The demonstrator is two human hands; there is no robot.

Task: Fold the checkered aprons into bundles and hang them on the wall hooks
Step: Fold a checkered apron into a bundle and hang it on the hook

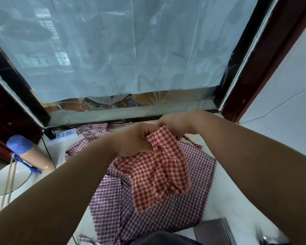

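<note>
Person stands at a window, both bare arms reaching forward. The left hand [132, 140] has its fingers curled round the bunched top of a red-and-white checkered apron [159, 170] and grips it. The right hand [177, 124] is just beside the left, almost touching it. Its fingers are curled in on the same top edge in a pinch, fingertips mostly hidden behind the cloth. A thin red tie strap [193, 142] trails out below the right wrist.

The red apron hangs down from both hands in loose folds, partly folded and not a tight bundle. Its lower end droops over a purple checkered apron [166, 221], which lies spread flat on the white surface [237, 200] under the arms, with straps loose near the bottom edge.

Far left there is a white power strip [64, 136] with a black plug against the window sill. Near it is a cardboard tube [37, 158] capped with a blue knitted-looking thing [19, 145], and a white bowl [11, 179] with two pale sticks [9, 184] across it.

A translucent plastic sheet [131, 50] covers the window, inside a dark red wooden frame [265, 59]. White wall [290, 94] to the right. A dark box [214, 230] sits at the bottom right.
</note>
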